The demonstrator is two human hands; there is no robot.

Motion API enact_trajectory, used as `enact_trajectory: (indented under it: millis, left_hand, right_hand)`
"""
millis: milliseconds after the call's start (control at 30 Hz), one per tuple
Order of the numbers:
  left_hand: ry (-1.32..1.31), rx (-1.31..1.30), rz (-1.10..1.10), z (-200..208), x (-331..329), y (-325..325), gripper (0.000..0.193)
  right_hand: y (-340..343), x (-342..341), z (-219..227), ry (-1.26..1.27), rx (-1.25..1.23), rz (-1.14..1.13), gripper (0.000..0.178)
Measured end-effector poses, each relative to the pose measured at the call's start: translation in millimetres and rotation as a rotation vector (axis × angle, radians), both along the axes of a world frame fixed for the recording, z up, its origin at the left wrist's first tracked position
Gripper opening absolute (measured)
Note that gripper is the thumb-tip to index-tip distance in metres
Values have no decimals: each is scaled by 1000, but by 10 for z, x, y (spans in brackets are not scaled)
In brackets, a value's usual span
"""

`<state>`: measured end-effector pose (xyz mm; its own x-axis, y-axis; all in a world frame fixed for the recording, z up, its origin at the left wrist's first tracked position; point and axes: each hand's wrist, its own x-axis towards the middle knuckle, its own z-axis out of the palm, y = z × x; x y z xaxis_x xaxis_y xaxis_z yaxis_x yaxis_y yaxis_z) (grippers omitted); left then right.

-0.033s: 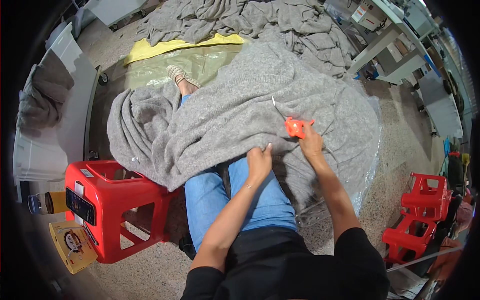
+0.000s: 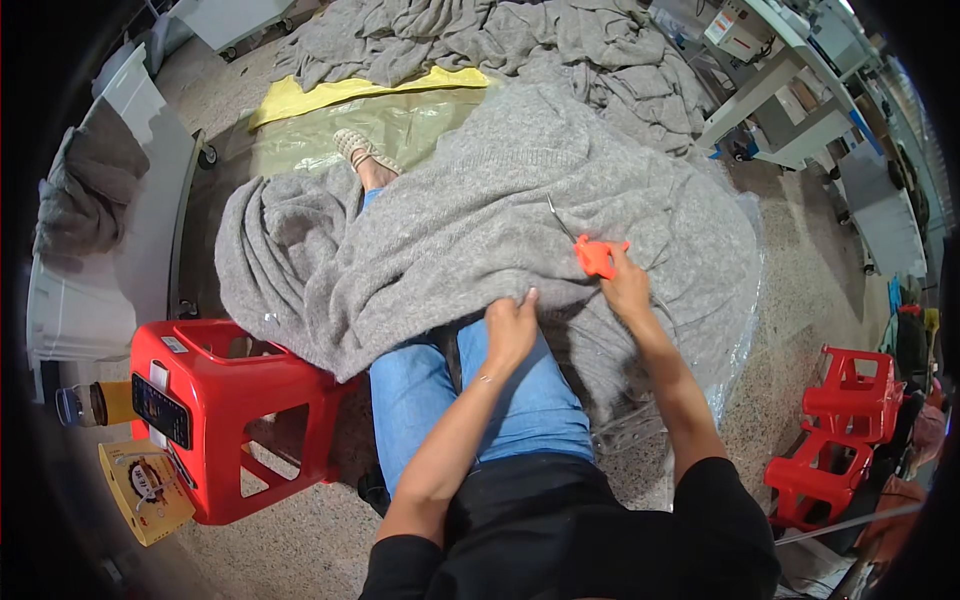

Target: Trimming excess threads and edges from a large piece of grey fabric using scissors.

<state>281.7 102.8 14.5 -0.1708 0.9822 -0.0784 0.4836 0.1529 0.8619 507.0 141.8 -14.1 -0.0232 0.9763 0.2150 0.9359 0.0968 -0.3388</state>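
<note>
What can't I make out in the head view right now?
All in the head view:
Left hand: fingertips hidden by the hand itself and the grey knit cloth.
Orange-handled tool: metal end too thin to tell one blade from two; handle partly covered by the right hand.
Jeans: lower legs mostly covered by the cloth.
Phone: screen content too small.
Far cloth pile: cut off by the top edge.

Grey knit fabric (image 2: 470, 230) hides most of the lower legs (image 2: 373, 194).
Beyond, the far heap (image 2: 480, 38) is cut by the top edge; fingertips of the left hand (image 2: 511, 330) appear hidden.
</note>
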Motion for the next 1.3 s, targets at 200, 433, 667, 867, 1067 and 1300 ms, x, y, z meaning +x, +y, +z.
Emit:
enact_trajectory:
  millis: [200,433,667,867,1067,1300]
  left_hand:
    - [-745,-266,-121,1282,-1445,-895,41]
    - [-1095,-231,187,1481,-2321,-1058,39]
    - [-1223,-247,434,-329,-2489,-892,21]
    - [-1115,-306,398,-229,-2452,-919,17]
    - [-1008,-298,342,-123,-2198,-930,9]
    - [-1086,-336,357,-350,-2369,-972,10]
  right_hand:
    - [-820,-23,1642,1091,-1106,-119,29]
    - [-1095,-440,2095,433,-192,243,24]
    - [-695,-907,1361,44,-126,61,54]
    - [-1177,-1564,1545,135,-315,388,52]
    - [-1329,-2104,1303,47,-471,465,44]
    - [-1520,-2000,1296,24,-299,579,43]
